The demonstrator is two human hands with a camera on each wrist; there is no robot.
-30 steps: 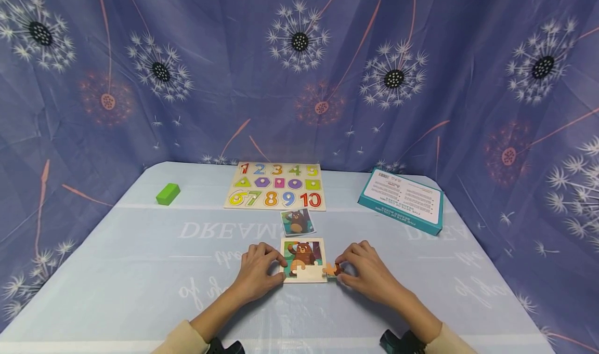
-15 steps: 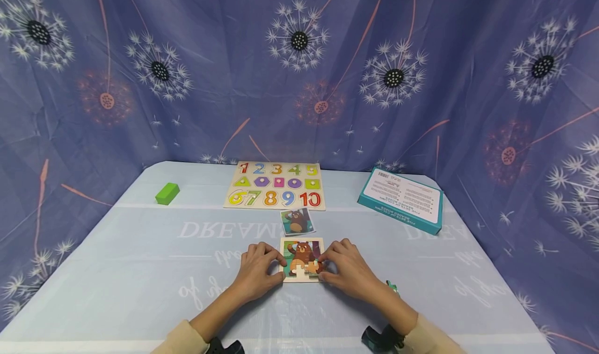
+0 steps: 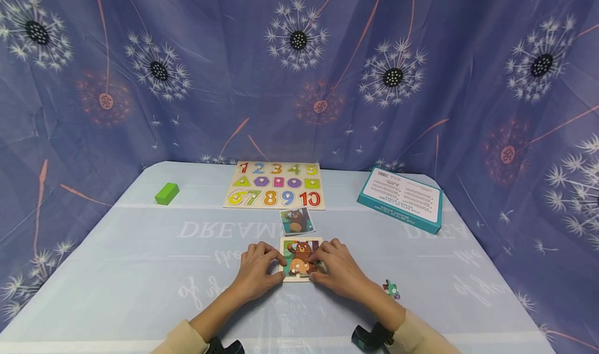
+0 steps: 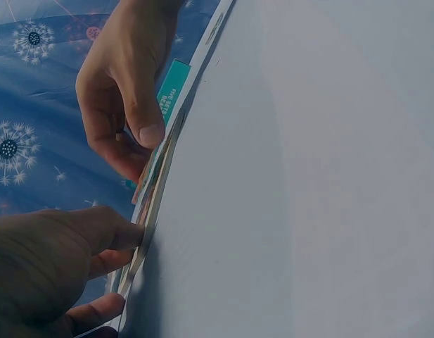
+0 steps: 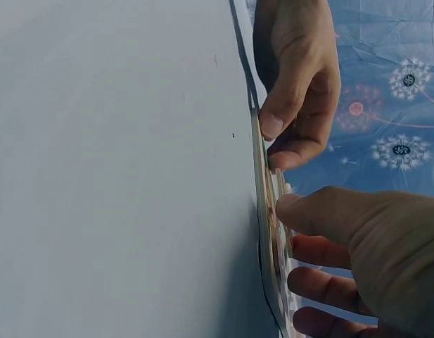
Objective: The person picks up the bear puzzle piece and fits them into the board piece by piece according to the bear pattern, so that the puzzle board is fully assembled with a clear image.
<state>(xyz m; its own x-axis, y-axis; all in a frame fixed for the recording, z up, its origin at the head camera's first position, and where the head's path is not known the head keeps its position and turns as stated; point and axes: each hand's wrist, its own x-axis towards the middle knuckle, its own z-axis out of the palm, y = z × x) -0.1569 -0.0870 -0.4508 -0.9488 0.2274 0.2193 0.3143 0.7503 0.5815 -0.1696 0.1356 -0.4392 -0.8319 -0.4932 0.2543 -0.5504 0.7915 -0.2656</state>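
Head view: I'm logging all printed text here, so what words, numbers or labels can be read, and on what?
"1 2 3 4 5" and "6 7 8 9 10": number board.
"DREAM", cut off by the bear card: tablecloth; its script lines are unreadable.
Teal box: print too small to read.
Bear puzzle, green block: none.

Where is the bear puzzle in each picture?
Head view: the bear puzzle lies flat at lower centre, between the left hand and the right hand.
Left wrist view: only its thin edge shows, left of centre, running between the two hands.
Right wrist view: again edge-on, right of centre.
Shared landmark: the pale table, seen in every view.
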